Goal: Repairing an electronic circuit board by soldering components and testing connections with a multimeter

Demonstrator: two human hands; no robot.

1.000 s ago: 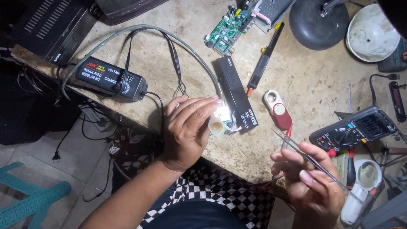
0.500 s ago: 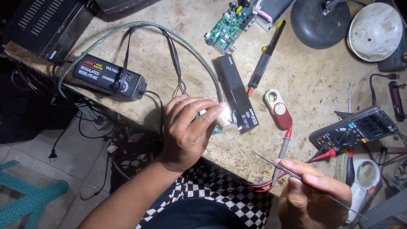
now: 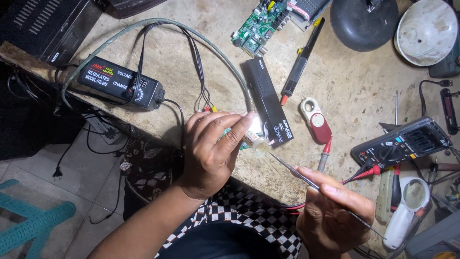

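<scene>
A worn stone workbench [image 3: 354,91] fills the view, cluttered with repair gear, with a tiled floor and a teal stool [image 3: 33,225] below its left edge. At the far left of the bench sits a black power adapter [image 3: 120,86] with a dial, its dark cable and a grey cable [image 3: 158,26] looping across the top. Next comes the left hand [image 3: 211,148], fingers closed around a small green board [image 3: 227,136] that carries a glowing round lamp piece [image 3: 258,144]; most of the board is hidden by the fingers, so its shape is hard to make out. Just behind the lamp lies a long black box [image 3: 268,100], and further back a green circuit board [image 3: 258,26] and a black pen-like tool [image 3: 299,64]. To the right, the right hand [image 3: 335,211] is pinched on thin metal tweezers [image 3: 297,173], whose tip points up-left and stops just beside the lamp piece. Beyond it rest a small red-and-white magnifier [image 3: 316,120], a red probe [image 3: 326,151], a black multimeter [image 3: 402,144] and a white handled magnifier [image 3: 407,211].
</scene>
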